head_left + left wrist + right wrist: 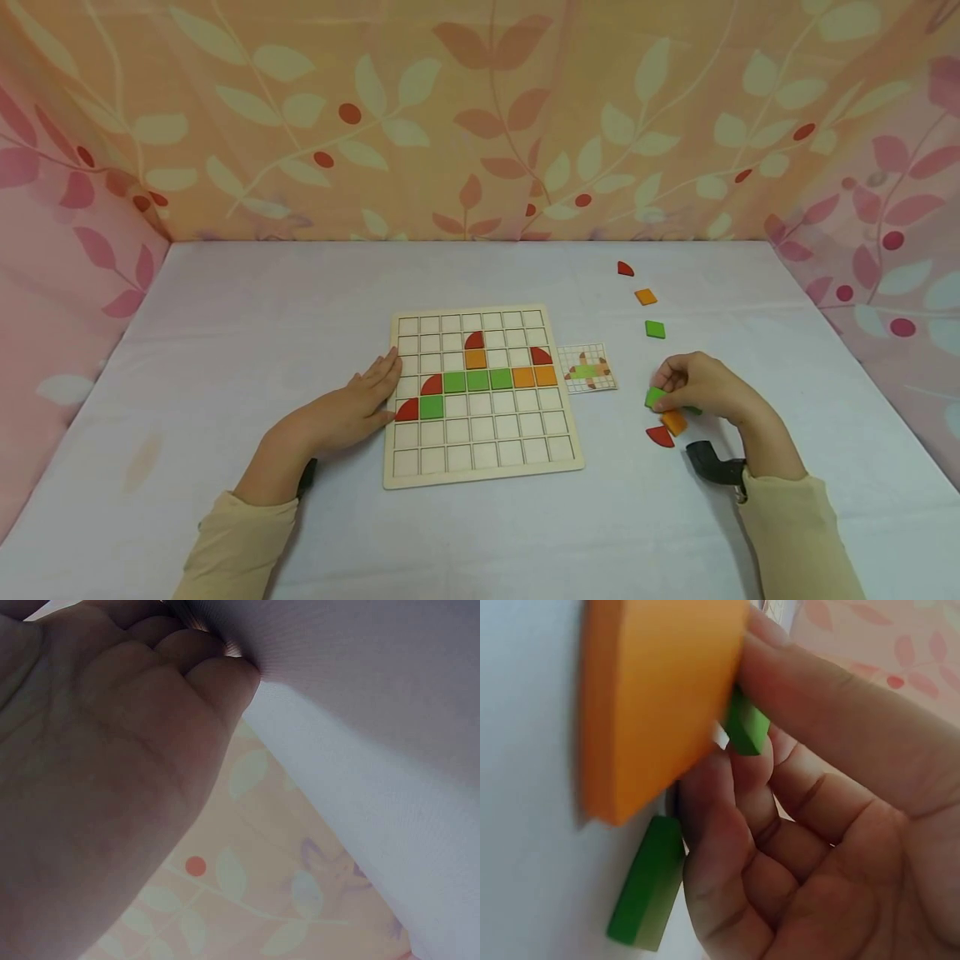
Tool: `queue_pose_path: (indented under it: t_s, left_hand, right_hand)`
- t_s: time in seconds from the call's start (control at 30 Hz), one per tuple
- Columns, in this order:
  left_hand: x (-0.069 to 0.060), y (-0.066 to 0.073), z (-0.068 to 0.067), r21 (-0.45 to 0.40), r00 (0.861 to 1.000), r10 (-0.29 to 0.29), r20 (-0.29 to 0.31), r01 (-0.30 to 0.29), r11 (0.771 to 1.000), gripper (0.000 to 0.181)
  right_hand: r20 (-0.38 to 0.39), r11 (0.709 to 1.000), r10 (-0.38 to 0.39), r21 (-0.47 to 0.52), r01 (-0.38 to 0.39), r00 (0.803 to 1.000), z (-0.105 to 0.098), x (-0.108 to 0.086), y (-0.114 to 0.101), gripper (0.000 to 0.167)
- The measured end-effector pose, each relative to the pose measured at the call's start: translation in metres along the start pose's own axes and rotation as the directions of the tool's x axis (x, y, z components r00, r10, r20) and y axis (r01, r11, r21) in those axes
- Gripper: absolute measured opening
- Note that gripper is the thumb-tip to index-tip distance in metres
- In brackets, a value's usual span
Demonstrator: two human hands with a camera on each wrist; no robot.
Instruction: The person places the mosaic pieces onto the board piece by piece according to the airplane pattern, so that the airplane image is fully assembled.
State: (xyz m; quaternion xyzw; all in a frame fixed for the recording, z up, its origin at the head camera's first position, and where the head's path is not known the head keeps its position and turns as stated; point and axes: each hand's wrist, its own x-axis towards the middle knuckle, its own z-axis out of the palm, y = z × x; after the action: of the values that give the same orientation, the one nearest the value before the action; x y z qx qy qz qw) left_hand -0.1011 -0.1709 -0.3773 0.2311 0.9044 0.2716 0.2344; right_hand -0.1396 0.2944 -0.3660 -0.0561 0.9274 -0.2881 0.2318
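My right hand (701,387) pinches a green square tile (654,398) between thumb and fingers, just above the table; the right wrist view shows one edge of this tile (748,724). Close beneath the hand are an orange tile (673,422), a red quarter-circle tile (660,437) and another green tile (649,885), partly hidden from the head camera. My left hand (345,412) rests at the left edge of a wooden grid board (483,475), fingers extended and touching its rim. Red, green and orange tiles fill some of the board's squares, several green ones in the middle row.
A small printed pattern card (588,368) lies against the board's right side. Farther back on the right are a loose green tile (655,329), an orange tile (646,297) and a red quarter-circle (626,268). Patterned cloth (480,125) stands behind the white table (285,283).
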Motion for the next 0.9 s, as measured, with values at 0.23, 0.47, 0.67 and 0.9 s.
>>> queue_pose_path:
  t_s: [0.23, 0.47, 0.67, 0.9]
  left_hand:
    - [-0.0003, 0.0016, -0.0002, 0.000, 1.000, -0.009, -0.001, 0.009, 1.000, 0.067]
    - [-0.0012, 0.0014, 0.0000, -0.003, 1.000, -0.001, -0.001, 0.001, 1.000, 0.067]
    - [-0.0010, 0.0010, 0.0003, -0.002, 1.000, 0.000, -0.002, 0.000, 1.000, 0.067]
    - [-0.0010, 0.0010, -0.0002, -0.001, 1.000, -0.001, -0.001, 0.001, 1.000, 0.067]
  right_hand:
    - [0.000, 0.999, -0.036, 0.028, 0.036, 0.999, -0.0003, 0.0006, 0.0027, 0.028]
    - [0.002, 0.991, -0.053, 0.121, 0.052, 0.999, -0.0016, 0.0008, 0.0051, 0.024]
    - [-0.027, 0.984, -0.048, 0.168, 0.052, 0.998, -0.0009, 0.0003, 0.0023, 0.022]
    - [-0.061, 0.979, -0.032, 0.201, 0.044, 0.998, 0.0012, 0.0019, 0.0009, 0.022]
